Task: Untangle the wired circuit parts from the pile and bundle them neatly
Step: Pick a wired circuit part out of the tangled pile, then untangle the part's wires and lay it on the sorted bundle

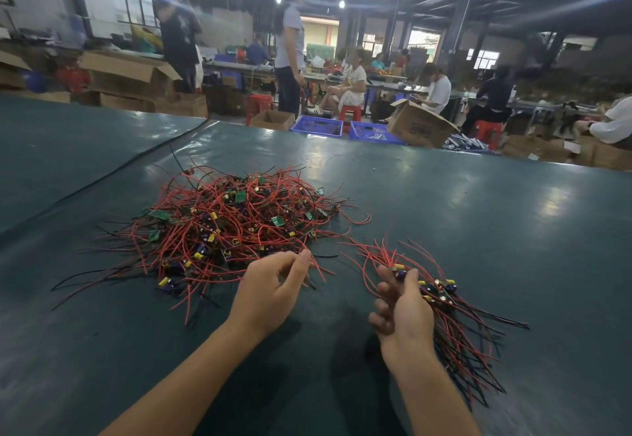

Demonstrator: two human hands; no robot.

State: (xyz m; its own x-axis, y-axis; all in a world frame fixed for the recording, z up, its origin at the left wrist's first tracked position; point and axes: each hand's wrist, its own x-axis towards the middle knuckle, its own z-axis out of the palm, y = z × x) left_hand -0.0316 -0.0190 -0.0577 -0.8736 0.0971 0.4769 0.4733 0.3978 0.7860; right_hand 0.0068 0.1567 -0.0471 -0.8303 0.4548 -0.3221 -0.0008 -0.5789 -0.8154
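A tangled pile of wired circuit parts [236, 223], red and black wires with small green boards and yellow components, lies on the dark green table [478, 223]. My left hand [273, 285] is at the pile's near edge and pinches a red wire between thumb and fingers. My right hand [403, 309] grips a bundle of sorted parts [455, 312], whose boards sit by the fingers and whose wires fan out to the lower right and upper left.
Beyond the table's far edge stand blue crates [318, 126], cardboard boxes [420, 124] and red stools [258, 104]. Several people sit or stand at other benches in the background. A seam in the table cover [136, 158] runs to the left.
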